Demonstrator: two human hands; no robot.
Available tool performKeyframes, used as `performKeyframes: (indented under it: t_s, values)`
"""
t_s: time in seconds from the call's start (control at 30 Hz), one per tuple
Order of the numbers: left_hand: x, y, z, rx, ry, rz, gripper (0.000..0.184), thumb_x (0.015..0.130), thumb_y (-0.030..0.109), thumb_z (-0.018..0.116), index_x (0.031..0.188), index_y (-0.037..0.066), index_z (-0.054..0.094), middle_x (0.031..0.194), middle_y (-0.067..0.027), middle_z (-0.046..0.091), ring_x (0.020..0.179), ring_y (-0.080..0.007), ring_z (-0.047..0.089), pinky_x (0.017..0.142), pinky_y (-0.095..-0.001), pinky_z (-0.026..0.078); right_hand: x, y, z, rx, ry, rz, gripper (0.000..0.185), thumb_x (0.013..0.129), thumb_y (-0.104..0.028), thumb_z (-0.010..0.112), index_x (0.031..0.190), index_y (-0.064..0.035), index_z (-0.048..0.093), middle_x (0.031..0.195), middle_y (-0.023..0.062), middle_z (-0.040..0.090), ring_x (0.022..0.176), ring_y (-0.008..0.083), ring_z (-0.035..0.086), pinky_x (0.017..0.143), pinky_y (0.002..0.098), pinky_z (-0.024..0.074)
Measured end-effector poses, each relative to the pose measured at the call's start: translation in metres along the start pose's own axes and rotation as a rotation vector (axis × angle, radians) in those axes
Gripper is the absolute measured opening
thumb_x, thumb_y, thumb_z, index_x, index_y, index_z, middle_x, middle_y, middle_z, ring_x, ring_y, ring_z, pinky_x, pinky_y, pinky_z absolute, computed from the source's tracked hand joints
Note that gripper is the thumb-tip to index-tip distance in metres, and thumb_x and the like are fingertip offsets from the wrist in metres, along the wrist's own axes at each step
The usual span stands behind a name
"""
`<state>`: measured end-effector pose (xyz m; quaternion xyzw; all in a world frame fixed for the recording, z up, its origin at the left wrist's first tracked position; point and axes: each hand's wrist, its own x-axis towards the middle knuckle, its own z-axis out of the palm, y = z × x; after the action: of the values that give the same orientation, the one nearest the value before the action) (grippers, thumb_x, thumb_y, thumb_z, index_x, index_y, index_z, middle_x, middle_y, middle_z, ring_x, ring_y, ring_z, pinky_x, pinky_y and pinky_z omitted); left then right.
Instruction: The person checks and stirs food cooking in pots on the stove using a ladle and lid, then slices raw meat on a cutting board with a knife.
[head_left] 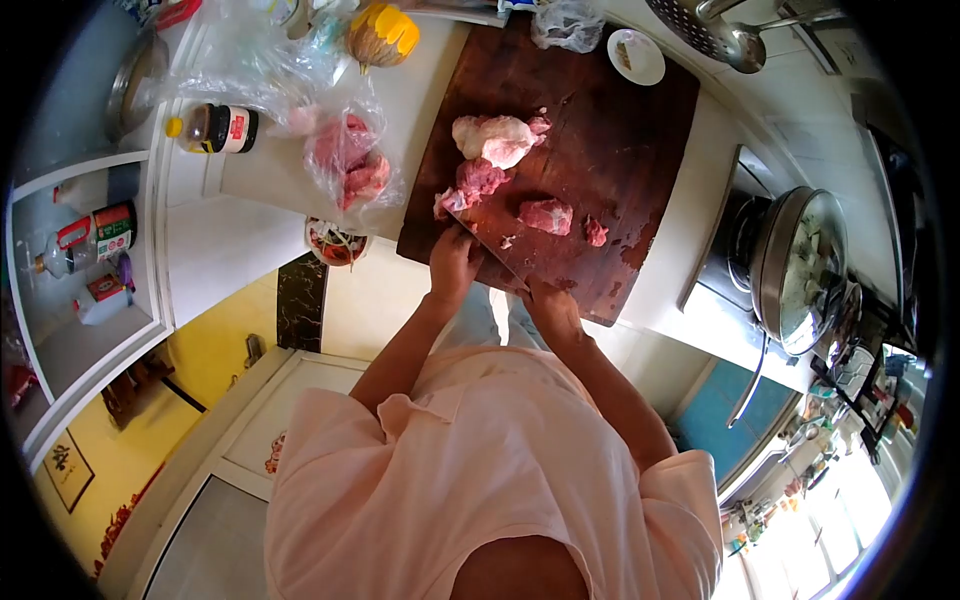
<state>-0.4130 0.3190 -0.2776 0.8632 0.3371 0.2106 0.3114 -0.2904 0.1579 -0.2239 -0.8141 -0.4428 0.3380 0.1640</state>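
A knife [490, 248] slants across the near part of the dark wooden cutting board [610, 120]. My right hand [551, 305] is closed around its handle at the board's front edge. The blade's far end touches a strip of red meat [458, 200]. Beside the blade, close to that strip, is my left hand [453, 265] with its fingers curled; what they hold is hidden. Behind the strip sits a large pale, fatty chunk of meat [495, 140]. To the right lie a red meat piece [546, 216] and a smaller scrap [596, 231].
A small white dish [636, 56] and a crumpled plastic bag [567, 24] rest at the board's back. Left are bagged meat [345, 160], a sauce bottle [220, 128] and a cut pumpkin [382, 36]. A lidded pan [800, 270] sits on the stove at right.
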Motion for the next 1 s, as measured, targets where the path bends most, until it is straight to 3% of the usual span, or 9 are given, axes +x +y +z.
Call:
performKeyframes:
  t_s: [0.1,0.17,0.3,0.4,0.63,0.8,0.9,1.0]
  values:
    - [-0.007,0.003,-0.013,-0.014,-0.071,-0.051,0.020,0.065,-0.001,0.066,0.082,0.003,0.056,0.084,-0.0136,0.056,0.077,-0.0349,0.056,0.066,-0.0439,0.046,-0.020,0.013,-0.006,-0.010,0.133,-0.095,0.017,0.084,-0.017,0.063,0.092,-0.0035,0.055,0.078,0.0210,0.061,0.073,0.0398,0.062,0.061,0.0475,0.0484]
    - [-0.013,0.002,-0.020,-0.076,-0.116,-0.127,0.019,0.066,-0.002,0.065,0.081,0.004,0.055,0.084,-0.0128,0.056,0.075,-0.0344,0.056,0.065,-0.0429,0.046,-0.043,0.021,-0.017,-0.029,0.015,-0.015,0.018,0.085,-0.017,0.062,0.093,-0.0026,0.055,0.079,0.0202,0.062,0.073,0.0382,0.063,0.061,0.0464,0.0501]
    - [-0.004,0.024,-0.019,-0.173,-0.015,0.022,0.020,0.069,-0.003,0.063,0.086,0.005,0.056,0.083,-0.0114,0.056,0.074,-0.0335,0.057,0.066,-0.0419,0.047,-0.085,0.050,-0.034,0.036,-0.094,0.036,0.019,0.085,-0.018,0.061,0.095,-0.0019,0.055,0.078,0.0190,0.063,0.072,0.0375,0.063,0.060,0.0450,0.0509]
    - [0.007,0.044,-0.001,-0.143,-0.104,0.035,0.024,0.070,-0.001,0.064,0.092,0.005,0.057,0.085,-0.0121,0.057,0.078,-0.0339,0.057,0.068,-0.0425,0.048,-0.110,0.058,-0.048,0.131,-0.059,0.114,0.018,0.087,-0.017,0.060,0.096,-0.0021,0.055,0.078,0.0192,0.063,0.071,0.0380,0.063,0.060,0.0447,0.0507]
    - [0.025,0.038,0.028,0.248,-0.345,0.046,0.025,0.067,0.003,0.066,0.089,0.004,0.054,0.089,-0.0160,0.058,0.082,-0.0333,0.059,0.070,-0.0435,0.050,-0.122,0.065,-0.058,0.204,0.003,0.139,0.015,0.089,-0.014,0.059,0.095,-0.0018,0.052,0.070,0.0206,0.059,0.065,0.0403,0.059,0.056,0.0436,0.0459]
    - [0.026,0.041,0.006,0.125,-0.230,0.029,0.019,0.066,0.002,0.066,0.082,0.006,0.056,0.080,-0.0115,0.060,0.074,-0.0312,0.061,0.063,-0.0415,0.050,-0.114,0.073,-0.054,0.293,0.026,0.103,0.016,0.088,-0.014,0.061,0.093,-0.0020,0.052,0.067,0.0206,0.057,0.063,0.0407,0.058,0.053,0.0435,0.0446]
    - [0.004,0.041,-0.043,-0.127,-0.098,-0.199,0.016,0.068,0.000,0.067,0.080,0.006,0.060,0.078,-0.0096,0.061,0.067,-0.0249,0.061,0.058,-0.0343,0.050,-0.109,0.080,-0.055,0.247,0.038,0.048,0.015,0.088,-0.014,0.061,0.091,-0.0025,0.052,0.066,0.0204,0.057,0.064,0.0409,0.059,0.055,0.0449,0.0457]
    - [-0.029,-0.001,-0.098,-0.010,0.064,-0.273,0.010,0.073,0.002,0.070,0.081,0.005,0.066,0.077,-0.0079,0.061,0.062,-0.0202,0.058,0.056,-0.0298,0.046,-0.104,0.080,-0.060,0.258,0.080,0.004,0.015,0.087,-0.013,0.062,0.092,-0.0017,0.054,0.067,0.0212,0.057,0.062,0.0408,0.058,0.052,0.0445,0.0447]
